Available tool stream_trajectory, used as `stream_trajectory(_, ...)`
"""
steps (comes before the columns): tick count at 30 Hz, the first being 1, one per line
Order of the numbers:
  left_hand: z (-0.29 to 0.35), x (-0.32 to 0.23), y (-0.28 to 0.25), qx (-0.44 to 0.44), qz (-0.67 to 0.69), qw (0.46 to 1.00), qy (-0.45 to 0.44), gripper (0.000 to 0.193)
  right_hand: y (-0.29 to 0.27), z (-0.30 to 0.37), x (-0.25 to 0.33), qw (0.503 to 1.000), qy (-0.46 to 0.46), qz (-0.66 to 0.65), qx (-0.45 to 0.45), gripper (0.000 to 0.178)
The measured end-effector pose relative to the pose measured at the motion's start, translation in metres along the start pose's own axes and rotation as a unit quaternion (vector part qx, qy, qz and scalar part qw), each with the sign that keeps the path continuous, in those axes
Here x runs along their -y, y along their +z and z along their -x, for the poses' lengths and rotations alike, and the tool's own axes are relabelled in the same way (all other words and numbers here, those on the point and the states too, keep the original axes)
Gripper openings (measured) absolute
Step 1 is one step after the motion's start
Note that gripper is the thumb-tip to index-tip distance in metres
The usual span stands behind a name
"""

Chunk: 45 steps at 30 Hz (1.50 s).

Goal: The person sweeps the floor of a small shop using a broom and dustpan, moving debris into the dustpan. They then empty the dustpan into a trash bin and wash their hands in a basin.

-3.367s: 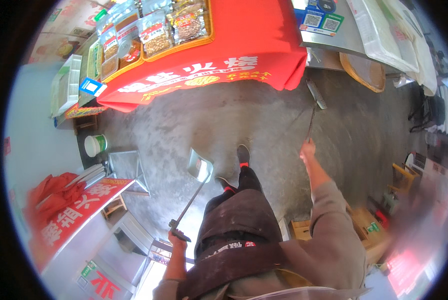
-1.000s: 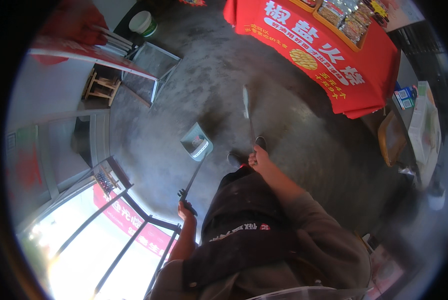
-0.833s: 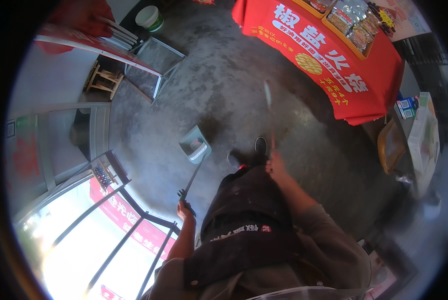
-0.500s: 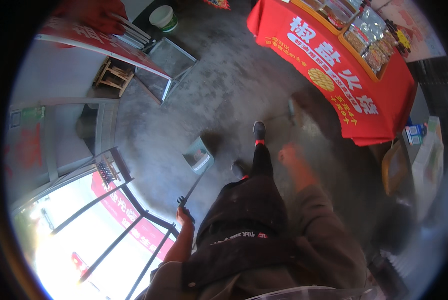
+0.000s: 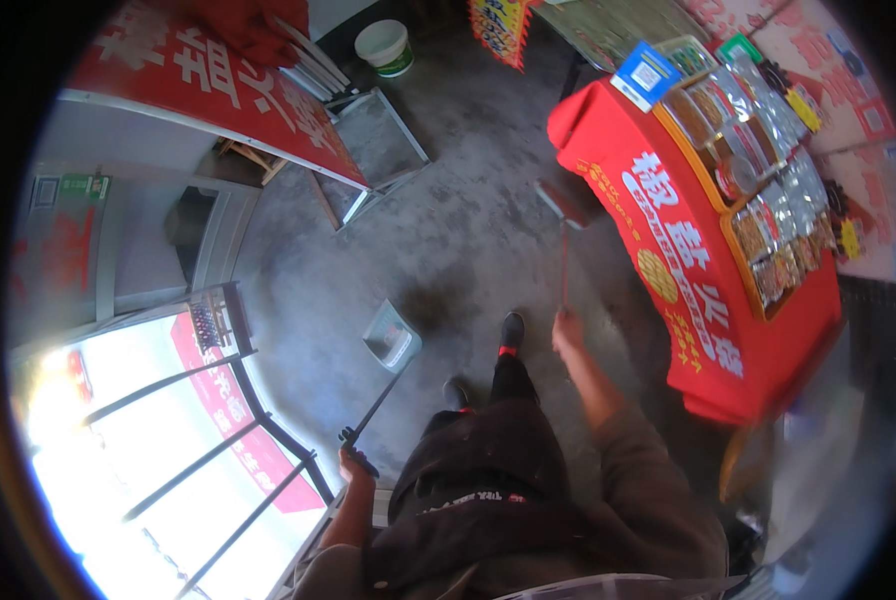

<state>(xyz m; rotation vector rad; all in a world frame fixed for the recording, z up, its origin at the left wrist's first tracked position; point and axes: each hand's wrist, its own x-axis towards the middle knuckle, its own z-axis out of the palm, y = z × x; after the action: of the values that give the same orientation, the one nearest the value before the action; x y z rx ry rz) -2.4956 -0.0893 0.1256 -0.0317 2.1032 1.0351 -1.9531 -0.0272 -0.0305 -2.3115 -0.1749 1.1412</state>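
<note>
Small shop or market stall: desk [image 5: 708, 300] under a red printed cloth, trays of packaged snacks [image 5: 758, 170], red banners [image 5: 208, 90], bare concrete floor [image 5: 448, 230], glass storefront [image 5: 168, 440].

grey dustpan [image 5: 392, 337] and broom [image 5: 565, 215] on concrete.

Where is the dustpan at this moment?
In the head view, the dustpan sits low over the concrete floor, left of the person's shoes, on a long handle that the left hand holds.
</note>
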Motion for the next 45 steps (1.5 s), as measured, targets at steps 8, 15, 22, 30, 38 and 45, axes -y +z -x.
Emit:
stream_trajectory(8,0.038,0.009,0.024,-0.056,0.093,0.992,-0.061,0.027,0.062,-0.067,0.095,0.99,0.113,-0.012,0.081,0.025)
stream_trajectory(15,0.02,0.015,0.075,-0.043,0.081,0.995,-0.039,0.033,0.067,0.032,0.083,0.94,0.186,-0.04,0.284,0.039)
stream_trajectory(22,-0.005,-0.008,0.138,-0.065,0.043,0.994,-0.076,0.04,0.043,-0.06,0.142,0.975,0.063,-0.068,0.203,0.035)
stream_trajectory(30,-0.044,-0.059,0.182,-0.033,-0.211,0.977,0.014,0.055,0.111,-0.224,0.332,0.993,0.098,-0.039,0.049,0.024)
stream_trajectory(38,-0.063,-0.075,0.205,0.016,-0.516,0.855,0.051,0.032,0.145,-0.107,0.298,0.923,-0.019,0.334,0.193,0.055)
stream_trajectory(45,-0.019,-0.087,0.248,0.021,-0.44,0.892,0.099,0.024,0.04,-0.119,0.33,0.929,-0.072,0.221,0.288,0.044)
